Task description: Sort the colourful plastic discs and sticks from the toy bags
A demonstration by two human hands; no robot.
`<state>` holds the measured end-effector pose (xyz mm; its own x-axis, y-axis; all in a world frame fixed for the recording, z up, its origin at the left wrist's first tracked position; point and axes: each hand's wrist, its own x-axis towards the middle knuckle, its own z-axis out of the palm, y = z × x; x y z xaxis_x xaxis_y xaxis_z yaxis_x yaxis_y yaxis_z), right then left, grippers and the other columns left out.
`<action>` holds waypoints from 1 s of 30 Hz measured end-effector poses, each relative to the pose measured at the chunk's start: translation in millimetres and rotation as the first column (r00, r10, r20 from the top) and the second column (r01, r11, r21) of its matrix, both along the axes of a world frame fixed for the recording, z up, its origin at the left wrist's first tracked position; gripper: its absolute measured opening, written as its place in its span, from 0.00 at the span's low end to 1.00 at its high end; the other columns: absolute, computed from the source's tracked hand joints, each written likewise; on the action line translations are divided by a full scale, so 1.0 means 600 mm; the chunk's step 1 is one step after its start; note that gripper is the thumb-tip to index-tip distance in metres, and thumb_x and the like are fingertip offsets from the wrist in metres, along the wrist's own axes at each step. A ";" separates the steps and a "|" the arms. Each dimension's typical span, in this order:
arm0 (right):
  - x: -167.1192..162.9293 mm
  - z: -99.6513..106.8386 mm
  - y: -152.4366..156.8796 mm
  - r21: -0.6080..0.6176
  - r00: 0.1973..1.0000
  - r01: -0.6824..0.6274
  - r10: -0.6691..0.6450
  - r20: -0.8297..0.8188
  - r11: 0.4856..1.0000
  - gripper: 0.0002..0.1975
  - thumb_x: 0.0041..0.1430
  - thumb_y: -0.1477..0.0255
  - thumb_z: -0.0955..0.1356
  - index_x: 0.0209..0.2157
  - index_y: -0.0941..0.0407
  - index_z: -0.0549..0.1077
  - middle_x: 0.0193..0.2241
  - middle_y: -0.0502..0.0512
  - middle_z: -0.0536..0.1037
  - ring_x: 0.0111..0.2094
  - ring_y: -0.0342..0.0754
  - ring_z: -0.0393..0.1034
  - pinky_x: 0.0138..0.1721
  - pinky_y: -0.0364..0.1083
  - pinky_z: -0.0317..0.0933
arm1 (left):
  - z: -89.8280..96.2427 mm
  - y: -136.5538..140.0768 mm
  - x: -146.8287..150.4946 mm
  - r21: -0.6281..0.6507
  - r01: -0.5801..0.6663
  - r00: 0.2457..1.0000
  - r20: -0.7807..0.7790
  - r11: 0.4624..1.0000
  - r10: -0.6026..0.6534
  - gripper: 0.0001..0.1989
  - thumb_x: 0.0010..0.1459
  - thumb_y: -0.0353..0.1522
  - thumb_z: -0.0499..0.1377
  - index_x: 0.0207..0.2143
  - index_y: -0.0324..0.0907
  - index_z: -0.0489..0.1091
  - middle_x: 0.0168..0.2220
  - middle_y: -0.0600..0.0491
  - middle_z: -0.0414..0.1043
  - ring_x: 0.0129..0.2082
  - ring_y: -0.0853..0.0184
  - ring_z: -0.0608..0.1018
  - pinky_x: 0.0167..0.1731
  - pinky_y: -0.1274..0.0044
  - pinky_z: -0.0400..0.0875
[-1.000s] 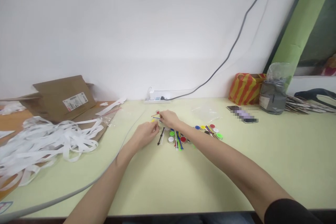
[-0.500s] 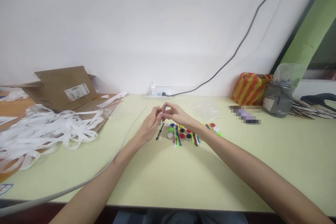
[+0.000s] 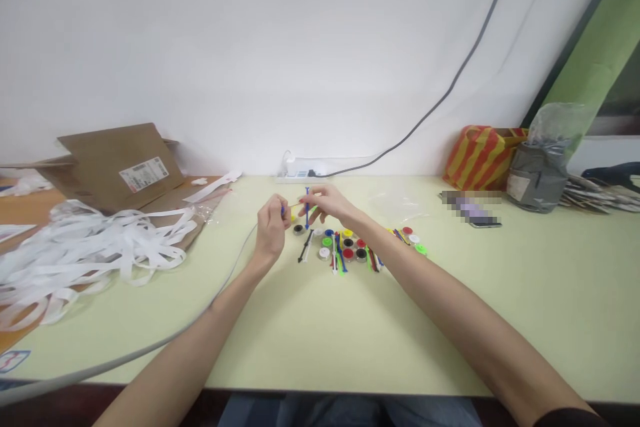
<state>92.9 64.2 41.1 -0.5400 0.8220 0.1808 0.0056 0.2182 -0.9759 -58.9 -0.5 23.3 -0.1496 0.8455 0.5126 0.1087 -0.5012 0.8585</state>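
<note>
The person's left hand [image 3: 271,230] is curled, its grip closed on a small blue piece [image 3: 284,210] that shows at the fingertips, too little of it in sight to tell its shape. Just to its right, the right hand [image 3: 327,204] has a blue arrow [image 3: 307,209] at its fingertips, pinched and roughly upright, the other fingers loosely bent. Both hands are above the far middle part of the pale green worktop [image 3: 300,333]. A black-topped disc [image 3: 299,230] lies near the left hand, and a black arrow [image 3: 305,247] lies aslant nearer the person. To the right of that are coloured discs, among them a red disc [image 3: 349,253], and a bundle with a white arrow [image 3: 335,257]; more pieces lie farther right, partly behind the right forearm. On the left are a heap of white straps [image 3: 90,247] and an opened cardboard box [image 3: 110,160]. A white power strip [image 3: 285,180] sits at the far edge. On the far right are a striped bag [image 3: 467,160], a grey packet [image 3: 537,180] and a partly pixelated phone [image 3: 487,224].
</note>
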 end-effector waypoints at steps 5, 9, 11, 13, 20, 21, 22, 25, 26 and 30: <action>-0.035 -0.003 -0.003 0.285 0.939 0.243 -0.298 0.169 0.927 0.15 0.58 0.70 0.67 0.20 0.61 0.74 0.17 0.49 0.71 0.19 0.37 0.61 0.21 0.37 0.52 | -0.004 0.004 -0.009 0.030 -0.076 0.996 -0.043 0.997 0.078 0.15 0.66 0.37 0.48 0.25 0.43 0.54 0.18 0.61 0.48 0.17 0.74 0.52 0.18 0.80 0.47; -0.039 -0.016 -0.001 -0.003 0.978 0.112 -0.109 0.179 0.994 0.09 0.55 0.73 0.69 0.23 0.62 0.75 0.20 0.52 0.76 0.18 0.37 0.61 0.18 0.37 0.51 | -0.002 0.006 -0.012 0.068 -0.104 0.992 -0.071 0.992 0.109 0.15 0.67 0.36 0.48 0.25 0.43 0.54 0.18 0.61 0.49 0.17 0.74 0.53 0.18 0.80 0.49; -0.032 -0.021 0.002 -0.135 0.990 -0.002 0.021 0.137 0.991 0.06 0.53 0.74 0.70 0.24 0.62 0.75 0.23 0.55 0.78 0.19 0.38 0.64 0.17 0.38 0.53 | 0.000 0.008 -0.016 0.087 -0.126 0.987 -0.090 0.988 0.134 0.16 0.66 0.35 0.48 0.24 0.43 0.54 0.17 0.61 0.49 0.16 0.74 0.54 0.17 0.79 0.50; -0.024 -0.023 0.004 -0.209 0.988 -0.101 0.123 0.094 0.973 0.05 0.52 0.75 0.72 0.25 0.62 0.75 0.26 0.57 0.80 0.21 0.39 0.66 0.19 0.37 0.57 | 0.000 0.012 -0.021 0.107 -0.158 0.979 -0.115 0.982 0.170 0.16 0.66 0.35 0.48 0.24 0.43 0.53 0.17 0.60 0.50 0.16 0.74 0.55 0.18 0.79 0.51; -0.011 -0.027 0.012 -0.187 0.960 -0.249 0.268 0.081 0.950 0.08 0.51 0.70 0.73 0.28 0.62 0.79 0.29 0.58 0.81 0.24 0.39 0.67 0.22 0.37 0.59 | -0.001 0.021 -0.035 0.148 -0.220 0.959 -0.146 0.964 0.241 0.16 0.66 0.34 0.48 0.23 0.43 0.54 0.18 0.59 0.52 0.17 0.73 0.58 0.19 0.78 0.52; -0.010 -0.030 0.016 -0.147 0.955 -0.255 0.273 0.115 0.956 0.09 0.50 0.69 0.74 0.28 0.62 0.79 0.27 0.56 0.80 0.23 0.38 0.65 0.22 0.37 0.58 | -0.001 0.021 -0.036 0.154 -0.225 0.957 -0.149 0.962 0.248 0.16 0.66 0.33 0.48 0.23 0.43 0.54 0.18 0.59 0.52 0.18 0.73 0.58 0.19 0.78 0.52; -0.008 -0.033 0.020 -0.100 0.949 -0.258 0.271 0.160 0.961 0.09 0.48 0.69 0.74 0.28 0.62 0.80 0.25 0.54 0.79 0.22 0.38 0.63 0.21 0.37 0.56 | 0.000 0.021 -0.037 0.158 -0.229 0.955 -0.152 0.960 0.253 0.16 0.66 0.33 0.48 0.22 0.43 0.54 0.18 0.59 0.53 0.18 0.73 0.58 0.19 0.78 0.52; -0.007 -0.042 0.033 0.037 0.925 -0.249 0.227 0.304 0.968 0.10 0.48 0.68 0.74 0.30 0.61 0.82 0.19 0.48 0.75 0.20 0.37 0.56 0.21 0.39 0.52 | 0.000 0.021 -0.039 0.163 -0.233 0.950 -0.173 0.959 0.260 0.17 0.66 0.34 0.48 0.22 0.43 0.55 0.18 0.59 0.53 0.18 0.73 0.58 0.20 0.78 0.53; -0.008 -0.045 0.036 0.076 0.919 -0.238 0.199 0.341 0.968 0.09 0.49 0.69 0.74 0.30 0.61 0.82 0.19 0.48 0.75 0.20 0.38 0.56 0.21 0.39 0.52 | 0.000 0.021 -0.039 0.165 -0.233 0.948 -0.182 0.958 0.262 0.17 0.66 0.34 0.48 0.22 0.43 0.55 0.18 0.59 0.54 0.19 0.73 0.59 0.20 0.78 0.53; -0.018 -0.052 0.041 0.209 0.904 -0.199 0.097 0.416 0.957 0.06 0.50 0.77 0.72 0.31 0.61 0.82 0.25 0.51 0.80 0.28 0.41 0.67 0.30 0.39 0.59 | -0.001 0.020 -0.038 0.176 -0.225 0.940 -0.219 0.958 0.261 0.17 0.66 0.35 0.49 0.22 0.43 0.56 0.19 0.58 0.54 0.19 0.72 0.59 0.20 0.78 0.54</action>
